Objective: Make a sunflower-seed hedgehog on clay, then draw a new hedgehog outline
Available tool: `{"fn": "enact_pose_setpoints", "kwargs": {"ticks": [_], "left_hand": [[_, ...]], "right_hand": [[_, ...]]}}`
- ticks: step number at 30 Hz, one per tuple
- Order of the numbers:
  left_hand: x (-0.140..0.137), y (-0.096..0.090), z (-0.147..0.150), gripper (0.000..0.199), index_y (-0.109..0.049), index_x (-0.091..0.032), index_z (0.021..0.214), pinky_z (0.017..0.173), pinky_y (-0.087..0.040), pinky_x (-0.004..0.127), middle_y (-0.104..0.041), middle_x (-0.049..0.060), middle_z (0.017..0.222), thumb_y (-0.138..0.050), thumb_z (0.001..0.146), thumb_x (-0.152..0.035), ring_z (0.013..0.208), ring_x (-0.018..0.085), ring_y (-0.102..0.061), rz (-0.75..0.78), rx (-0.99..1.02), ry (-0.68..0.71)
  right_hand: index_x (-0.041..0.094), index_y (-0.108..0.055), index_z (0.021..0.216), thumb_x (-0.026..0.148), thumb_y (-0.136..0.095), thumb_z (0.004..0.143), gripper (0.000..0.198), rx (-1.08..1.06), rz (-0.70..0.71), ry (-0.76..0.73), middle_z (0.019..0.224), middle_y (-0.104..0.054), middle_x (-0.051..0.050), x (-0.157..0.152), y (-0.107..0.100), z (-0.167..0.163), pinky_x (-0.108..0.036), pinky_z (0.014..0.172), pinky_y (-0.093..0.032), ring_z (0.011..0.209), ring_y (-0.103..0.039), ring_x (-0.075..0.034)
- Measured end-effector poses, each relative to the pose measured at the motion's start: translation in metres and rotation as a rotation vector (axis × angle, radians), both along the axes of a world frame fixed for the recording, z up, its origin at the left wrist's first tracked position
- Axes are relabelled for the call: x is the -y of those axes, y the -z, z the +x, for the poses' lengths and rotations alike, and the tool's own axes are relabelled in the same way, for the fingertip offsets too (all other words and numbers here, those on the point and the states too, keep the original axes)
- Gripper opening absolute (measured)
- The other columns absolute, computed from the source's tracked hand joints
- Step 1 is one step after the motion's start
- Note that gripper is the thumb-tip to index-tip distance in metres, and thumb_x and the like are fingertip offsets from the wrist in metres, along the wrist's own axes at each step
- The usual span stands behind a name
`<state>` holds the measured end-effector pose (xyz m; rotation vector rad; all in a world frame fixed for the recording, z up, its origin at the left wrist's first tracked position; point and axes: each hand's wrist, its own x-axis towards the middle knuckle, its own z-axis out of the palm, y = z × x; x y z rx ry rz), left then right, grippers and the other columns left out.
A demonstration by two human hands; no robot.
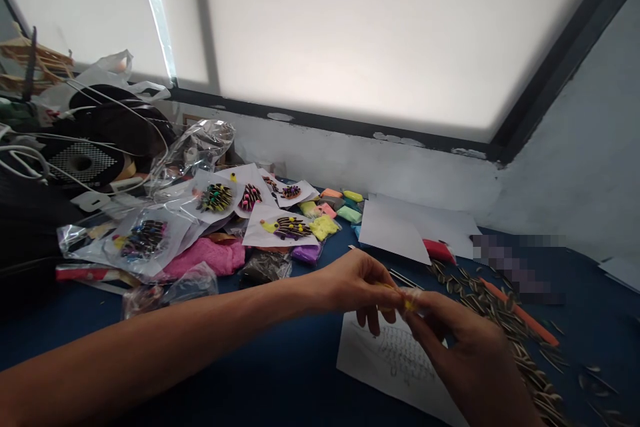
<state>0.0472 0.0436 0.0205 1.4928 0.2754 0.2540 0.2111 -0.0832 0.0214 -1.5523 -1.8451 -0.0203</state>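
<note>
My left hand (357, 283) and my right hand (463, 343) meet above a paper sheet, fingertips pinched together. Between them is a small yellow clay packet (411, 303) in clear plastic, mostly covered by the fingers. Below lies the white sheet with a pencil drawing (400, 350) filled with rows of small marks, partly hidden by my right hand. Striped sunflower seeds (525, 357) are heaped beside my right hand, with an orange stick (523, 312) lying across them.
Finished seed-and-clay hedgehogs on paper (287, 227) lie at the back left. Several coloured clay packets (349, 214) sit behind, near blank white sheets (395, 227). A pink clay bag (205, 259), a black speaker-like box (85, 163) and white cables crowd the left. A blurred patch covers something at right.
</note>
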Motion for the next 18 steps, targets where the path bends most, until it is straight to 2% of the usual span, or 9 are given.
{"fn": "enact_pose_setpoints", "kwargs": {"ticks": [2, 5, 8, 11, 16, 18], "left_hand": [[0.0, -0.002, -0.001, 0.045, -0.066, -0.013, 0.085, 0.046, -0.043, 0.021, -0.066, 0.001, 0.073, -0.077, 0.077, -0.055, 0.049, 0.01, -0.061, 0.027, -0.017, -0.016], [0.0, -0.005, -0.001, 0.038, -0.064, -0.013, 0.085, 0.044, -0.042, 0.02, -0.063, -0.001, 0.071, -0.076, 0.082, -0.05, 0.048, 0.009, -0.06, 0.033, -0.025, -0.007], [0.003, -0.007, -0.001, 0.03, -0.06, -0.014, 0.084, 0.045, -0.042, 0.02, -0.06, -0.002, 0.069, -0.07, 0.089, -0.042, 0.046, 0.008, -0.058, 0.004, -0.008, 0.009], [0.004, -0.009, 0.0, 0.027, -0.058, -0.015, 0.083, 0.047, -0.043, 0.021, -0.058, -0.004, 0.067, -0.065, 0.093, -0.038, 0.045, 0.008, -0.057, -0.034, 0.018, 0.005], [-0.001, -0.007, 0.0, 0.028, -0.062, -0.014, 0.09, 0.054, -0.046, 0.023, -0.064, 0.001, 0.08, -0.073, 0.088, -0.04, 0.058, 0.011, -0.063, -0.059, 0.056, -0.029], [-0.004, -0.005, 0.0, 0.031, -0.065, -0.013, 0.094, 0.058, -0.049, 0.024, -0.066, 0.003, 0.085, -0.078, 0.083, -0.039, 0.065, 0.013, -0.065, -0.078, 0.074, -0.035]], "right_hand": [[0.024, -0.073, 0.092, 0.039, -0.058, 0.093, 0.021, 0.043, 0.063, -0.004, 0.09, -0.072, -0.006, -0.001, -0.002, 0.001, -0.023, 0.048, -0.052, 0.056, -0.065, -0.013], [0.025, -0.074, 0.091, 0.038, -0.06, 0.092, 0.019, 0.03, 0.092, -0.026, 0.091, -0.072, -0.005, 0.001, -0.005, 0.0, -0.024, 0.054, -0.055, 0.065, -0.068, -0.015], [0.027, -0.075, 0.096, 0.038, -0.062, 0.091, 0.018, -0.047, 0.063, -0.031, 0.087, -0.075, -0.003, 0.004, -0.007, 0.001, -0.026, 0.059, -0.059, 0.072, -0.072, -0.018], [0.028, -0.076, 0.101, 0.041, -0.062, 0.09, 0.022, -0.119, -0.001, -0.004, 0.078, -0.075, -0.002, 0.003, -0.007, 0.005, -0.025, 0.053, -0.059, 0.063, -0.071, -0.017], [0.028, -0.075, 0.107, 0.039, -0.06, 0.092, 0.024, -0.053, 0.017, -0.011, 0.097, -0.072, -0.005, -0.003, -0.008, 0.01, -0.026, 0.063, -0.059, 0.081, -0.071, -0.019], [0.028, -0.076, 0.105, 0.04, -0.06, 0.091, 0.024, -0.005, 0.036, -0.006, 0.094, -0.068, -0.006, -0.005, -0.009, 0.012, -0.025, 0.059, -0.056, 0.078, -0.069, -0.018]]}}
